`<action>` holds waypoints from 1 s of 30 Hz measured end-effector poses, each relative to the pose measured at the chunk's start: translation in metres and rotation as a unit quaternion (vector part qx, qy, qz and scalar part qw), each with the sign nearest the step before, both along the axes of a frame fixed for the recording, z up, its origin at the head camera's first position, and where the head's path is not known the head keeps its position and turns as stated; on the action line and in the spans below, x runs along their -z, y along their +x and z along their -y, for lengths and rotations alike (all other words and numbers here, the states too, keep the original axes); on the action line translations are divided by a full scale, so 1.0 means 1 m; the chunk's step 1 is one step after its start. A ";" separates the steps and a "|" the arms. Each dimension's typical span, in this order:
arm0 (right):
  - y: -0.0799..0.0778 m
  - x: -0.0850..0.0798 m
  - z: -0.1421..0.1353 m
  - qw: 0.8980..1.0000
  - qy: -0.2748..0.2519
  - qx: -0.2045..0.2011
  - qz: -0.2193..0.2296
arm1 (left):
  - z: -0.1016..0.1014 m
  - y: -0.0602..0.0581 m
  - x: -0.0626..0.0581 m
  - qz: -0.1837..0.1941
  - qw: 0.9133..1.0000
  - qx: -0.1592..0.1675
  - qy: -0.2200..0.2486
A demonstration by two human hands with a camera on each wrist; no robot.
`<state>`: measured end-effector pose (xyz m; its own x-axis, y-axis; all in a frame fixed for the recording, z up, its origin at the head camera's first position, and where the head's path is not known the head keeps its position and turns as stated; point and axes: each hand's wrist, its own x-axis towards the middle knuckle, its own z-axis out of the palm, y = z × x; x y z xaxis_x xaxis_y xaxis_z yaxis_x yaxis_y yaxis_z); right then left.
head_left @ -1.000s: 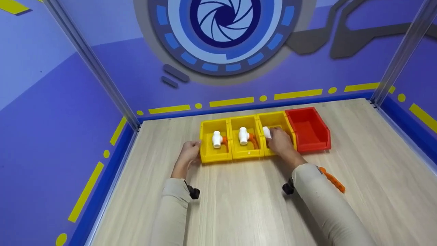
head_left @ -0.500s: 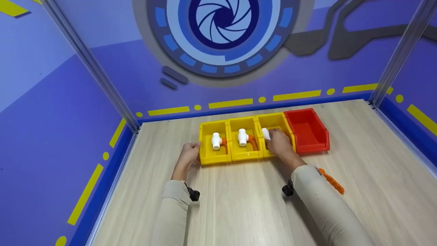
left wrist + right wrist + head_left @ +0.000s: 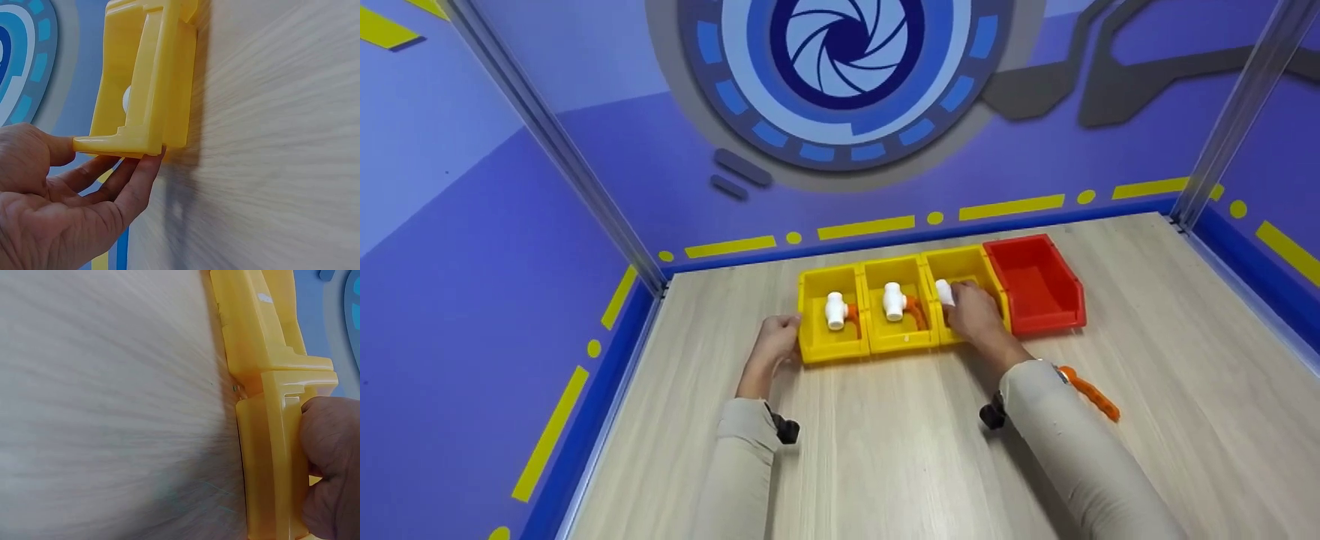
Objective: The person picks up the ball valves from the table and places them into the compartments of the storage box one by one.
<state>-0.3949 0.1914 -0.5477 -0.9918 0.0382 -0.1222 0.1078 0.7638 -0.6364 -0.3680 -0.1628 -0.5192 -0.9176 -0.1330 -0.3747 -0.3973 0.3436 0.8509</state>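
Three yellow bins stand joined in a row. A white ball valve [image 3: 835,311] with an orange lever lies in the left bin [image 3: 834,349], and a second white ball valve [image 3: 894,301] with an orange lever is in the middle bin [image 3: 903,343]. My right hand [image 3: 976,309] reaches into the third yellow bin [image 3: 956,259] and holds a white ball valve [image 3: 944,292], mostly covered by the fingers. Over that bin's front lip [image 3: 287,467], the right wrist view shows the knuckles. My left hand [image 3: 73,197] touches the left bin's outer side wall with thumb and fingertips.
A red bin [image 3: 1039,292] adjoins the yellow row on the right. An orange ridged piece [image 3: 1099,397] lies on the wooden table [image 3: 877,450] beside my right sleeve, partly hidden by it. Purple panels rise at the back and sides.
Both hands keep nearly the same places, the right in the third bin and the left at the left bin's side. The head view shifts slightly.
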 end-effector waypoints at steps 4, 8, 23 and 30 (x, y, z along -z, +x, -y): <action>0.000 -0.001 -0.002 1.000 0.004 0.003 0.004 | -0.002 0.000 0.002 -0.011 1.000 0.010 -0.007; 0.000 -0.001 -0.003 1.000 0.020 0.001 -0.022 | -0.002 -0.001 0.003 -0.026 1.000 0.014 -0.003; 0.001 0.005 0.000 0.999 0.027 -0.002 -0.027 | 0.004 -0.001 0.003 0.008 1.000 0.018 -0.001; 0.002 0.001 0.001 0.999 0.031 -0.005 -0.030 | 0.005 -0.002 0.002 0.008 1.000 0.019 0.006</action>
<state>-0.3934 0.1905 -0.5492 -0.9977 0.0330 -0.0593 0.0618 0.8034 -0.5922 -0.3697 -0.1680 -0.5213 -0.9156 -0.0940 -0.3910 -0.3982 0.3486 0.8485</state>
